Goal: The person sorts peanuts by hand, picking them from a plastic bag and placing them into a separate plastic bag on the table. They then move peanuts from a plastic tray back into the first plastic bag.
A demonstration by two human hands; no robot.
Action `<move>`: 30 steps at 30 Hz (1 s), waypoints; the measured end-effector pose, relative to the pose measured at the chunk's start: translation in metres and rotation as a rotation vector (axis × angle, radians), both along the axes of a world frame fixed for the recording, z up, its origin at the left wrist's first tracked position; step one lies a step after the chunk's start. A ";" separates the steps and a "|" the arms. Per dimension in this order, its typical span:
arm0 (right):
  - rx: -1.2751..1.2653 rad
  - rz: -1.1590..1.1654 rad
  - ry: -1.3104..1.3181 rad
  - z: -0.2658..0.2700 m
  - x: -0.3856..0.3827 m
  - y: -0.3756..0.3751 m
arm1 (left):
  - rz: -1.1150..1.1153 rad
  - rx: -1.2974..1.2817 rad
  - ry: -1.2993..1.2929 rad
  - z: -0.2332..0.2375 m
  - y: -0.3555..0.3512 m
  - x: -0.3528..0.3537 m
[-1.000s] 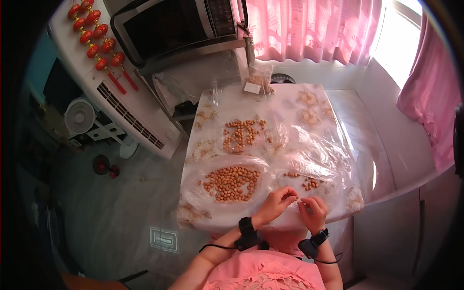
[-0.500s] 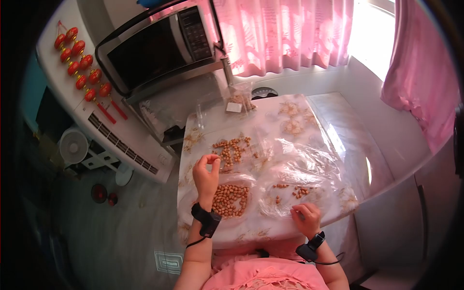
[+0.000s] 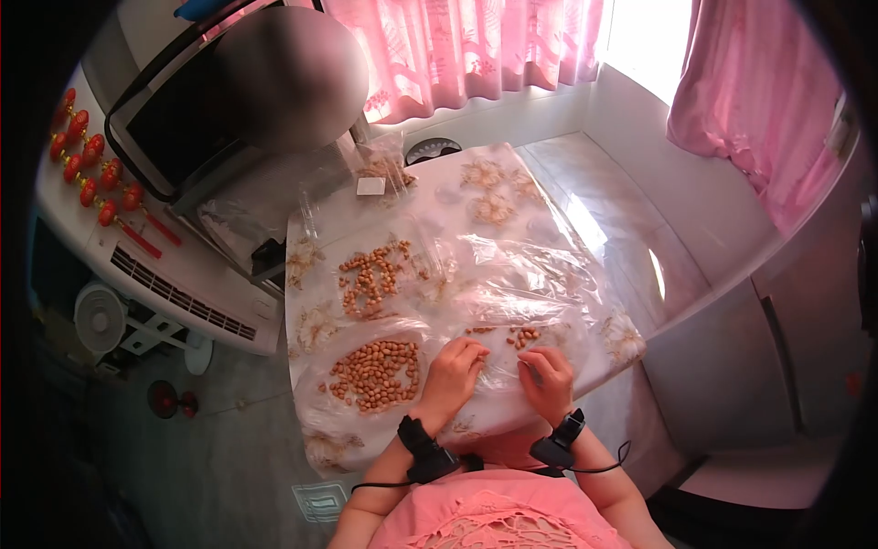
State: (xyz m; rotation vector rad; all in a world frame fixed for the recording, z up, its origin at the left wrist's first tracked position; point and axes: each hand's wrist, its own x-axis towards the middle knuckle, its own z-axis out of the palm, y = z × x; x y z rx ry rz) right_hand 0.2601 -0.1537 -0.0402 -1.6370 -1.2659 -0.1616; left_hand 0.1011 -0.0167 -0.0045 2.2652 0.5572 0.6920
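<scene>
At the counter (image 3: 585,355)'s 6 and 5 o'clock, left hand (image 3: 451,377) and right hand (image 3: 547,379) have fingers bent narrow — contents unclear; nuts (image 3: 523,338) lie at 4, 8 and 10 o'clock.

I see strong daylight entering from the window (image 3: 647,46) at upper right, almost white there. The plastic bag (image 3: 535,274) and the floor (image 3: 594,220) give glare. Lower left is dim. The wide view bends straight lines, and its corners are black.
</scene>
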 end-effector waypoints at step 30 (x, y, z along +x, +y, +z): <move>-0.047 0.241 -0.055 0.013 0.006 -0.001 | -0.109 -0.486 -0.017 -0.012 -0.008 0.007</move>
